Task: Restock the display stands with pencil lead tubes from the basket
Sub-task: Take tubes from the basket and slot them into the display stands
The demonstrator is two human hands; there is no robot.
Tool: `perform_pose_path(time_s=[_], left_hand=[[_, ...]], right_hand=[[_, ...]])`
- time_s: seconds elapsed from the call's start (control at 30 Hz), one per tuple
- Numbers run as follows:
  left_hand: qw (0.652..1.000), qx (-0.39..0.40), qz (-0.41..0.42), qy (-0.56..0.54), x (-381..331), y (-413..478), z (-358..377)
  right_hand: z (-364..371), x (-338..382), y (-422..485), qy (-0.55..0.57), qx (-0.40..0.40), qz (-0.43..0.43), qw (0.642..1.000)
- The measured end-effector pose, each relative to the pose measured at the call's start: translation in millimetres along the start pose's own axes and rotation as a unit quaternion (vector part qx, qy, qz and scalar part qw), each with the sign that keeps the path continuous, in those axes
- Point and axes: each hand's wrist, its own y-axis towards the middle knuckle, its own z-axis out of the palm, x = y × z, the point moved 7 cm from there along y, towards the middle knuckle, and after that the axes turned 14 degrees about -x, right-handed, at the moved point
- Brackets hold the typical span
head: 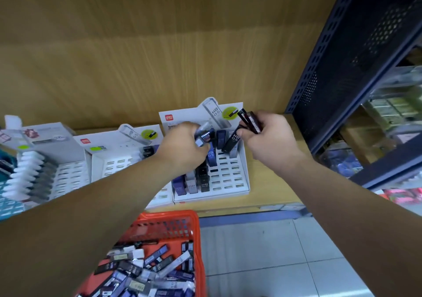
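Observation:
A white display stand [243, 178] on the wooden shelf holds several blue, grey and black pencil lead tubes in its slotted grid. My left hand [182, 146] is over the stand's back rows and grips a few blue and clear tubes [203, 136]. My right hand [271, 134] hovers at the stand's right rear and pinches black tubes [250, 122]; one black HB 0.5 tube [233, 142] slants down from it to the grid. An orange basket [189, 219] below, in front of the shelf, is full of loose lead tubes [146, 271].
A second white stand [118, 159] sits to the left, mostly bare slots. Further left another stand [45, 159] carries white-capped items. A dark perforated metal shelf frame [338, 68] rises at the right. Wooden back panel [137, 56] behind; tiled floor [262, 251] below.

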Motion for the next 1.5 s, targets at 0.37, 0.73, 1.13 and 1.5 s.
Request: perform_pose_path(time_s=[0.37, 0.73, 1.13, 1.5], left_hand=[[0.99, 0.077, 0.08, 0.083, -11, 11, 21], [0.993, -0.004, 0.118, 0.028, -37, 17, 11], [0.988, -0.005, 0.141, 0.055, -26, 24, 25], [0.996, -0.056, 0.023, -0.069, -15, 11, -2]], right_hand=[[-3, -11, -1, 0.004, -0.003, 0.013, 1.0], [-10, -18, -3, 0.035, -0.006, 0.033, 0.999], [-10, -20, -6, 0.028, -0.007, 0.034, 0.999], [20, 4, -10, 0.016, 0.043, -0.015, 0.999]])
